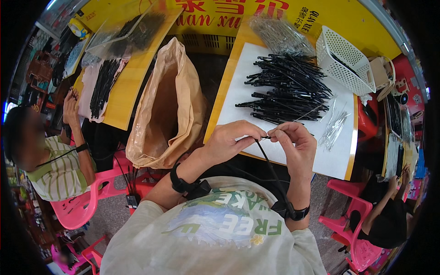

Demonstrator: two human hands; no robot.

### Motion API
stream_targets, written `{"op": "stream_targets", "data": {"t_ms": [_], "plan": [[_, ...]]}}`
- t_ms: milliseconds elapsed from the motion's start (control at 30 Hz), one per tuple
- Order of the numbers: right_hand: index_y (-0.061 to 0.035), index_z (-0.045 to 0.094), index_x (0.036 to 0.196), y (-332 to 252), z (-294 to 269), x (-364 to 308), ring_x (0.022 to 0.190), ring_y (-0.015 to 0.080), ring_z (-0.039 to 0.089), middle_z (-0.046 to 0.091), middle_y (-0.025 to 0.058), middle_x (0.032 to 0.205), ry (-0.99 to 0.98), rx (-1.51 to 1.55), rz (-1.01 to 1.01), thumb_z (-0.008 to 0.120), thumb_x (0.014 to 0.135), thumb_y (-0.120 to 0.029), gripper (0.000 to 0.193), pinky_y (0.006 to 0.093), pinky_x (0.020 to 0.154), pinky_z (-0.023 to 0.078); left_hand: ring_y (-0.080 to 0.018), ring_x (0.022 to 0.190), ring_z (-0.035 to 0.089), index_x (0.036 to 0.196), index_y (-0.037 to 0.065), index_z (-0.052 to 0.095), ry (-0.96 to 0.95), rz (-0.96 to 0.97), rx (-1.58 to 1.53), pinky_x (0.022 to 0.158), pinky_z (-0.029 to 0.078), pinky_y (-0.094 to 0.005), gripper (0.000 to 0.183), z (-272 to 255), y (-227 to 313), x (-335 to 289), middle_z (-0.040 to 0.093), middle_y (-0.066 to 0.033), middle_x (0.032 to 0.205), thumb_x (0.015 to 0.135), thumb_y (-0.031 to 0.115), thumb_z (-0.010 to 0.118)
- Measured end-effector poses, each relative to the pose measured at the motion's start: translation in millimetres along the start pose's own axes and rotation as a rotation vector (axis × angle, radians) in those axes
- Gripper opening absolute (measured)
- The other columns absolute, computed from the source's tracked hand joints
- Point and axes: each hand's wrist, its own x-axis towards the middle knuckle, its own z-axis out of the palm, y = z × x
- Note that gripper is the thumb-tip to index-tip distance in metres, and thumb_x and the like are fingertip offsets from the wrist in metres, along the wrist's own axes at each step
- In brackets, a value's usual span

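Observation:
Before my chest, my left hand [233,140] is closed, its thumb and forefinger pinching a thin black strip [266,157] near one end. The strip runs down toward my right wrist. My right hand [297,143] pinches the same end, fingertips almost touching the left ones. A thin pale rod [311,112] sticks up beyond my right fingers; whether they grip it, I cannot tell. Just past my hands lies a large pile of black strips [286,87] with small wider ends. Several thin clear strips [337,129] lie to the right of it, on the white sheet [250,57] covering the table.
A clear plastic bag [282,36] and a white perforated basket [343,62] stand at the table's far side. Left of the table is an open brown paper sack [183,110]. Another person [59,156] sits at a left table; someone else [382,220] works at right, by pink chairs [350,206].

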Motion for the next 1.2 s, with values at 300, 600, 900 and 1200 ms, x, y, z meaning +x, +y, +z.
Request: {"op": "stream_targets", "data": {"t_ms": [300,600,900,1200], "plan": [[0.0057,0.058,0.087,9,1,1,0.074,0.0123,0.063,0.065,0.0107,0.083,0.017,-0.016,-0.027,0.057,0.084,0.003,0.004,0.0236,0.070,0.051,-0.0189,0.086,0.064,0.090,0.001,0.062,-0.060,0.026,0.066,0.074,0.051,-0.0280,0.021,3,-7,0,0.067,-0.0092,0.092,0.073,-0.012,0.063],[0.0055,0.060,0.087,20,-7,4,0.072,0.0143,0.063,0.066,0.0121,0.081,0.003,0.195,0.091,0.060,0.083,0.001,0.006,0.0248,0.067,0.052,-0.0143,0.086,0.062,0.088,-0.001,0.059,-0.173,-0.376,-0.536,0.076,0.051,-0.0251,0.016,-6,-18,9,0.066,-0.0104,0.092,0.078,-0.013,0.057],[0.0060,0.060,0.088,35,-15,15,0.069,0.0149,0.063,0.066,0.0133,0.080,-0.073,0.272,0.254,0.060,0.082,-0.001,0.009,0.0247,0.065,0.052,-0.0131,0.084,0.063,0.089,-0.001,0.057,-0.158,-0.452,-0.650,0.077,0.052,-0.0262,0.014,4,-32,0,0.066,-0.0125,0.092,0.081,-0.013,0.055],[0.0052,0.060,0.088,40,-18,18,0.069,0.0142,0.063,0.066,0.0128,0.079,-0.124,0.285,0.280,0.060,0.082,0.000,0.008,0.0235,0.065,0.050,-0.0133,0.084,0.062,0.090,-0.002,0.056,-0.122,-0.454,-0.625,0.076,0.052,-0.0265,0.012,7,-35,-2,0.066,-0.0120,0.093,0.083,-0.011,0.055]]}}
